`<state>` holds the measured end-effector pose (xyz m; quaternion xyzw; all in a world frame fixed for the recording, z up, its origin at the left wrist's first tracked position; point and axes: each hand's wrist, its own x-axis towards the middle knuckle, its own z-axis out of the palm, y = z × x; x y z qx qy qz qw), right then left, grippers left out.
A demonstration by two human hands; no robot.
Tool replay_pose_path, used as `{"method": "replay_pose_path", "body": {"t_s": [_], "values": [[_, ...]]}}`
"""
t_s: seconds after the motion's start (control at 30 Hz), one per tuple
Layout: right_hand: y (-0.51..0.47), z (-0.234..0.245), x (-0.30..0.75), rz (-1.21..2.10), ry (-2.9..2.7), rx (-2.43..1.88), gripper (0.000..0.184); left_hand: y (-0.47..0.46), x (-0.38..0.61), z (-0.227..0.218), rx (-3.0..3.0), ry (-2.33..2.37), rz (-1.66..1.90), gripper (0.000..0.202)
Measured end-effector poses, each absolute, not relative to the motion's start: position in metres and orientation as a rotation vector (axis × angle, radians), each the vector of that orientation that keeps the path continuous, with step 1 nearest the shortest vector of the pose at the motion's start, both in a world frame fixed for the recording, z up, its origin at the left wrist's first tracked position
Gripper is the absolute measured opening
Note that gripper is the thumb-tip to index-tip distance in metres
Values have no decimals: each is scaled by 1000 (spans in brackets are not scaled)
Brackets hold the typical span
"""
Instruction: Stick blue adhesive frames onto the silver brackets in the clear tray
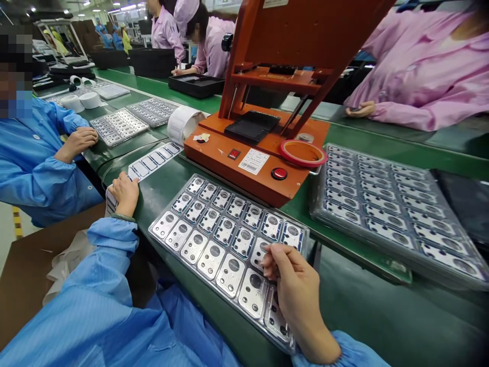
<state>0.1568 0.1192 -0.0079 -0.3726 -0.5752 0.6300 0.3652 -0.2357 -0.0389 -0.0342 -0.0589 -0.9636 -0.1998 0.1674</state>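
Observation:
In front of me lies a clear plastic tray point(168, 243) filled with rows of silver metal plates point(211, 259), each with one large and several small round holes. Many of the plates in the back rows show blue edging, while the front row is plain silver. My right hand point(300, 290) hangs over the tray's right end, its thumb and fingertips pinched; whatever they hold is hidden. At the bench edge, my left hand point(124, 194) has its fingers closed on a label strip point(155, 160) with blue-black frames, which runs back toward a white roll point(183, 124).
An orange press point(244, 168) with a red button stands behind the tray; a red tape roll point(303, 153) rests on it. More filled trays point(397, 204) are stacked at right. On the left, a co-worker's hand point(78, 142) touches another tray point(118, 126). People in pink work opposite.

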Motion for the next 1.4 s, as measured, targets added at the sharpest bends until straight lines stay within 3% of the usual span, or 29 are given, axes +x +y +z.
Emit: {"method": "replay_pose_path", "body": {"t_s": [0.27, 0.57, 0.8, 1.23, 1.4], "values": [[117, -5, 154, 1614, -1489, -949, 34, -37, -236, -34, -111, -2698, -766, 66], [115, -3, 154, 1595, -1511, -956, 32, -37, -236, -33, -100, -2685, -783, 51], [115, 1, 152, 1607, -1578, -955, 34, -42, -247, -32, -100, -2731, -707, 59], [114, 3, 151, 1606, -1612, -979, 34, -41, -260, -29, -101, -2735, -702, 54], [114, 2, 151, 1593, -1640, -970, 34, -40, -257, -30, -99, -2722, -670, 37]]}}
